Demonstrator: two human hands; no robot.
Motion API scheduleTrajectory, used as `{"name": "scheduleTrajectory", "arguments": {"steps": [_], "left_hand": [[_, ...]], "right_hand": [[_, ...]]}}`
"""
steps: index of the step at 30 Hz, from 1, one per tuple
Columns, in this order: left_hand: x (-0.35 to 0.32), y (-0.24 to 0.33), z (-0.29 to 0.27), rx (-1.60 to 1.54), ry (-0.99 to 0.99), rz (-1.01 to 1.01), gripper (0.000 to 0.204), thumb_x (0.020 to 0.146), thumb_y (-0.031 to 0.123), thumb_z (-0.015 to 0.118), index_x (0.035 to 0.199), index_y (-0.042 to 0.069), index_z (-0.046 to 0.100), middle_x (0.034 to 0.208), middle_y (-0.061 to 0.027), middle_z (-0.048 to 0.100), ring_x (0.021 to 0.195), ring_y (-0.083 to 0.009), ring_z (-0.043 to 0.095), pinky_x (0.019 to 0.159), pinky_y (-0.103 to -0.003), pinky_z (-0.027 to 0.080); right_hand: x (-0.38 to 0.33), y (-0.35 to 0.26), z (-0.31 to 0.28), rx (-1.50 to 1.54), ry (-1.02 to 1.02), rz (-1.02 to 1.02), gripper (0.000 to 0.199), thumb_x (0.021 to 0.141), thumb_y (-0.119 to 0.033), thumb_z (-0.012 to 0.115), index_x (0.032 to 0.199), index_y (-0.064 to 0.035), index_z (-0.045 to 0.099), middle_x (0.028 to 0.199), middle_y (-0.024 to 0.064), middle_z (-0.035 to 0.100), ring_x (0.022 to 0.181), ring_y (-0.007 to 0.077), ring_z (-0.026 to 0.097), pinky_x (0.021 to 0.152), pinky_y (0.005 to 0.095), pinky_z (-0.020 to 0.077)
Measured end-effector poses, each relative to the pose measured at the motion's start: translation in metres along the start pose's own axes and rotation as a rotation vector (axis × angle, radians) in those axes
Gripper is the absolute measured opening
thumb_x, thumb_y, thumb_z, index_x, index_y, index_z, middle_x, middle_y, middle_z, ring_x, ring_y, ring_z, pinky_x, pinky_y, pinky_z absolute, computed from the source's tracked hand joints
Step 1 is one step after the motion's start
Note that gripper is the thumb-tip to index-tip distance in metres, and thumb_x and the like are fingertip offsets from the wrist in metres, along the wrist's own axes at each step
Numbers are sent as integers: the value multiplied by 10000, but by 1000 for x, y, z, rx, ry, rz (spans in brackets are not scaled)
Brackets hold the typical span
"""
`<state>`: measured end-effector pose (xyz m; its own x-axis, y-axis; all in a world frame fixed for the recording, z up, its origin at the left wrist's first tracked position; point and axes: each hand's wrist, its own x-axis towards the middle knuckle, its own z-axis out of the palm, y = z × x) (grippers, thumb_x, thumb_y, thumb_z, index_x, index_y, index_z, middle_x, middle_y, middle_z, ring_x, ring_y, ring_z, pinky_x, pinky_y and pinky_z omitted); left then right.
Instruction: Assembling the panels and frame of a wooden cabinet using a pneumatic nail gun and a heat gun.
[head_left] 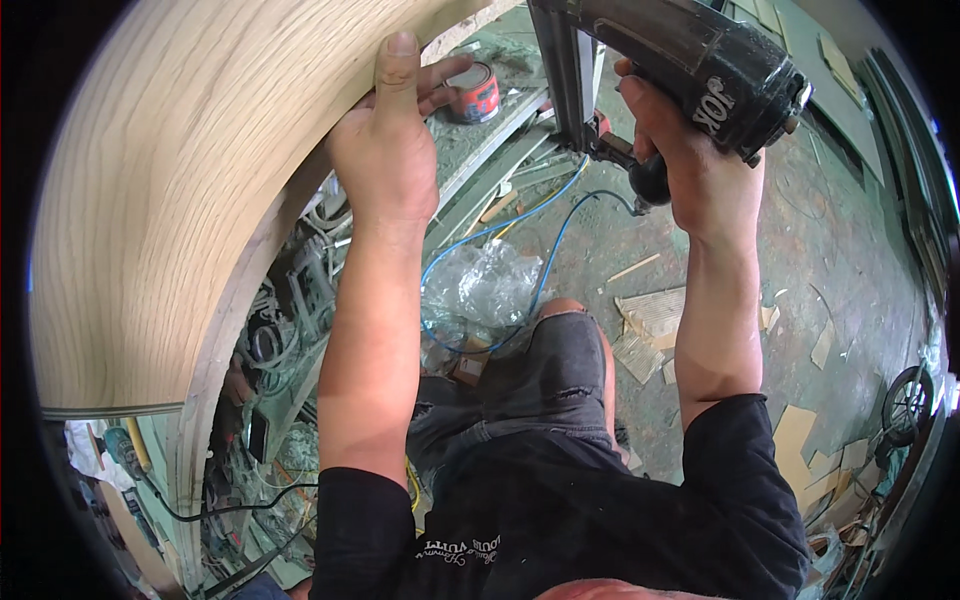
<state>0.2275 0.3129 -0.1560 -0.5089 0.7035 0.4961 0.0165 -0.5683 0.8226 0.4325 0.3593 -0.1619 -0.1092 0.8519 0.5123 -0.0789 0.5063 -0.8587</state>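
Observation:
A wide light wood-grain panel (pixel 180 190) fills the upper left, its edge running diagonally. My left hand (pixel 385 150) is at this edge, palm up, thumb stretched along the panel and fingers spread out to the right. In my right hand (pixel 695 165) is a black nail gun (pixel 690 55), gripped by its handle, which my fingers mostly cover. Its long magazine (pixel 568 80) points down from the far end. Where its nose meets the work lies out of the picture. A blue air hose (pixel 552 255) hangs below, near the gun's fitting.
Under the panel stand a red paint can (pixel 475 95) and a cluttered shelf frame (pixel 490 150). Clear plastic film (pixel 495 280) and cardboard scraps (pixel 650 315) lie on the floor. A drill (pixel 122 450) sits at lower left. Sheets (pixel 900 150) lean along the right, beside a small wheel (pixel 908 405).

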Motion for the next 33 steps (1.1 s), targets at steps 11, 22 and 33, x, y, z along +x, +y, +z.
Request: {"name": "scheduleTrajectory", "arguments": {"steps": [11, 22, 33], "left_hand": [[6, -10, -1, 73, 46, 122, 417, 987, 323, 653, 1182, -43, 616, 1022, -118, 705, 762, -236, 738, 648, -267, 529], [5, -16, -2, 52, 53, 135, 371, 987, 276, 654, 1177, -41, 621, 1011, -118, 710, 725, -232, 733, 628, -261, 524], [7, -13, -4, 50, 26, 147, 380, 982, 286, 661, 1164, -45, 623, 996, -120, 716, 720, -227, 735, 635, -264, 522]], "right_hand": [[19, 9, 2, 37, -43, 14, 190, 862, -67, 735, 1049, -37, 723, 879, 16, 714, 566, 68, 551, 518, 230, 444], [21, 16, -3, 41, -59, 9, 161, 843, -127, 773, 976, -50, 725, 725, 3, 659, 579, 80, 574, 513, 255, 447], [22, 9, -3, 53, -60, 7, 164, 862, -75, 734, 1015, -18, 741, 762, 13, 681, 550, 76, 542, 511, 236, 429]]}}
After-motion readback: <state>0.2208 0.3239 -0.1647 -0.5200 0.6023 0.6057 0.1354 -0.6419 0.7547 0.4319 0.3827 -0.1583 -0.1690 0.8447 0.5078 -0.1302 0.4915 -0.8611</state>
